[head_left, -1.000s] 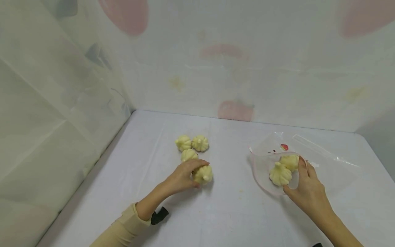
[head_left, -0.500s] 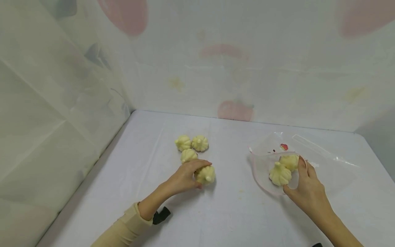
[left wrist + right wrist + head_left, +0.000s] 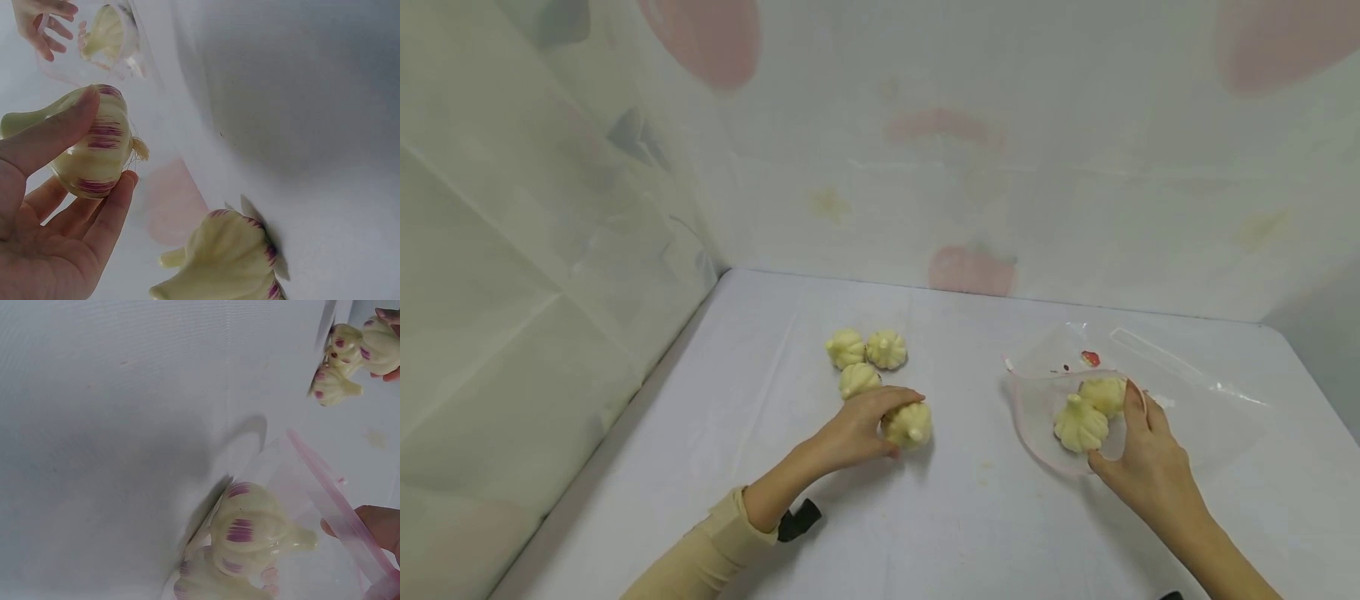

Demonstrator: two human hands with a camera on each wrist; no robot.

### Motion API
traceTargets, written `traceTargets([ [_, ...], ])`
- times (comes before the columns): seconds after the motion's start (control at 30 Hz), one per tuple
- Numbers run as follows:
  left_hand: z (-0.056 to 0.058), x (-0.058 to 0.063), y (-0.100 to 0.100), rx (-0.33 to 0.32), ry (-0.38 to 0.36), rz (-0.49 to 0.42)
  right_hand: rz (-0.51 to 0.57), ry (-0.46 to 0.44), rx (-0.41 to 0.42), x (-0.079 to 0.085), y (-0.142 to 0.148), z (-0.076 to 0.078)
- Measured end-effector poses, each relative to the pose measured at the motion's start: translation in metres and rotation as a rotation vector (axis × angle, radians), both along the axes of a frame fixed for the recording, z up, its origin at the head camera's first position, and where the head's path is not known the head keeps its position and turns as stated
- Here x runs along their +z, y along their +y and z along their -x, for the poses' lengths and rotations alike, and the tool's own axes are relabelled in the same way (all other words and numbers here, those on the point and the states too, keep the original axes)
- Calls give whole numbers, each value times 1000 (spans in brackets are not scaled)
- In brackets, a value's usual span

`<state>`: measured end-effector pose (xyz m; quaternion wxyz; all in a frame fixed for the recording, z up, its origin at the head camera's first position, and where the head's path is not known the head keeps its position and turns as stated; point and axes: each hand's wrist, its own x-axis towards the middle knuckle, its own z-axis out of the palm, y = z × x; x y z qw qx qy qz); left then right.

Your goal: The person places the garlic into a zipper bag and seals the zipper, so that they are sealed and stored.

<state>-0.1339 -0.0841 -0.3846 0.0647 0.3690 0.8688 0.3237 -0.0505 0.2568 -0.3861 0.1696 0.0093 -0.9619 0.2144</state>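
Observation:
My left hand (image 3: 861, 429) grips a garlic bulb (image 3: 907, 425) between thumb and fingers, raised over the table. In the left wrist view this bulb (image 3: 94, 147) shows purple streaks and a tuft of roots. Beside it, three other garlic bulbs (image 3: 860, 380) sit grouped on the table. My right hand (image 3: 1153, 467) holds the mouth of a clear zip bag (image 3: 1210, 417) apart, fingers at its pink-edged rim. Two bulbs lie in the bag, the nearer garlic bulb (image 3: 1081, 423) close to the opening. In the right wrist view my right thumb (image 3: 378, 528) is beside the pink strip (image 3: 337, 497).
The white-covered table (image 3: 970, 517) runs back to a wall draped in printed sheeting (image 3: 970, 192). Another patterned sheet (image 3: 550, 333) hangs along the left edge. A black strap piece (image 3: 799, 521) shows at my left wrist.
My left hand has shifted slightly right with its garlic bulb, away from the three grouped bulbs. The right hand and the bag stay in place.

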Motion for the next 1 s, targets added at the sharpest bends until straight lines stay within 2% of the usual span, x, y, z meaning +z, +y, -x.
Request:
traceTargets([
  [0.2, 0, 3, 2, -20, 14, 21, 1, -4, 1, 0, 0, 0],
  [0.4, 0, 5, 4, -24, -1, 18, -3, -1, 0, 0, 0, 1],
  [0.8, 0, 8, 11, -57, 24, 24, 1, 41, 5, -1, -2, 1],
  [1.0, -1, 8, 14, -54, 0, 20, -2, 38, 0, 0, -1, 1],
])
